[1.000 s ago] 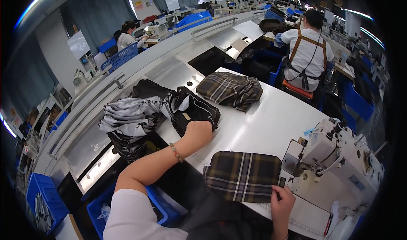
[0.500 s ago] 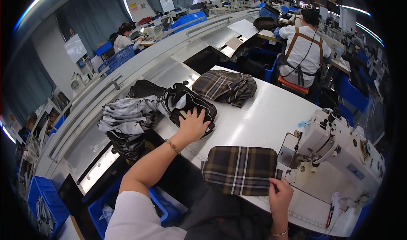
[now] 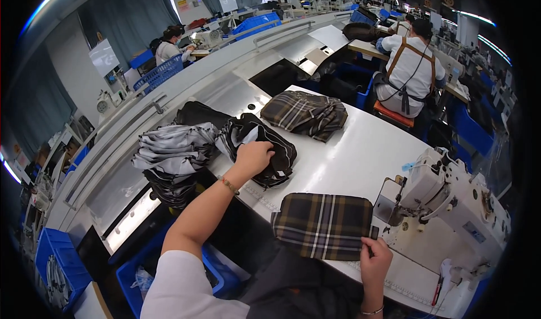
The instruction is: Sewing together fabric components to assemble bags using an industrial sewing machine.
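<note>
My left hand [image 3: 255,158] reaches to a pile of black fabric pieces with white edging [image 3: 276,160]. Its fingers are curled in against the top of the pile, and their tips are partly hidden. At the table's near edge lies a flat plaid piece with rounded corners [image 3: 321,223], brown and black with white stripes. My right hand [image 3: 376,257] pinches its lower right corner, beside a small dark tab [image 3: 374,233]. Left of the black pile sits a folded grey-white and black fabric stack [image 3: 177,147]. Behind it is a heap of plaid pieces [image 3: 304,113].
A white sewing machine [image 3: 445,195] stands on the right of the white table [image 3: 338,161]. Small snips [image 3: 439,285] lie near its front edge. Blue bins [image 3: 62,268] are at the lower left. A co-worker [image 3: 410,65] sits ahead on the right, another person farther left.
My left hand's fingers have gone from spread over the black pile to curled in on it. My right hand stays at the plaid piece's corner. The view has shifted slightly.
</note>
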Tool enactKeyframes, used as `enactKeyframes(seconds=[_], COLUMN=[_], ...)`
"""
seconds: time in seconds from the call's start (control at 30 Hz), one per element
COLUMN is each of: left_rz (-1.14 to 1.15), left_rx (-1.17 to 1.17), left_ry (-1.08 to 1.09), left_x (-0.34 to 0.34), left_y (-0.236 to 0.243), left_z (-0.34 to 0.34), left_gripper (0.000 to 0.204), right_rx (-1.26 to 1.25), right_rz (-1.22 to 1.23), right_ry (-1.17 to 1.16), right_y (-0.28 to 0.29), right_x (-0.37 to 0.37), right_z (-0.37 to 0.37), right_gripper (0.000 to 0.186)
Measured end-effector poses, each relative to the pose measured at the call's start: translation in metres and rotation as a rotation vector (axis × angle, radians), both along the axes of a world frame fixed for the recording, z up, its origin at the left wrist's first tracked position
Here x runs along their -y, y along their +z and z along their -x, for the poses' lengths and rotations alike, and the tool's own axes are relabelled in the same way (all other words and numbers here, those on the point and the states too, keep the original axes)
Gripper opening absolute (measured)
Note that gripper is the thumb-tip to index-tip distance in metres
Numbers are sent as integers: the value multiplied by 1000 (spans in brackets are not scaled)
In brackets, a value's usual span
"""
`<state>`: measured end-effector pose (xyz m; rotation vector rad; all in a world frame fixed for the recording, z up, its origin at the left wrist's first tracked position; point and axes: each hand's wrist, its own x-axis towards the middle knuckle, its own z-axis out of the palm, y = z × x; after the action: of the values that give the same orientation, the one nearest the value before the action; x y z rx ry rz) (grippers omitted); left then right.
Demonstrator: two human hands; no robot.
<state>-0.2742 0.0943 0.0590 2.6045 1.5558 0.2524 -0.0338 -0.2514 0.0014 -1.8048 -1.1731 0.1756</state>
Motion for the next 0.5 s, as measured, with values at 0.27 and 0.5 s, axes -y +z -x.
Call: enactKeyframes(seconds=[0.27, 0.5], left_rz=[-265, 111], left_rx=[-51, -158], left_ry=[-52, 63], left_x=[-41, -50], left_y=[-24, -15], left_z=[30, 12], left_gripper=[98, 117], right_rx=[25, 35], right_rz=[-104, -50], right_ry=[10, -17], right_y=[0, 3], right_x=[-5, -3], right_z=[4, 2], right_gripper=[13, 13])
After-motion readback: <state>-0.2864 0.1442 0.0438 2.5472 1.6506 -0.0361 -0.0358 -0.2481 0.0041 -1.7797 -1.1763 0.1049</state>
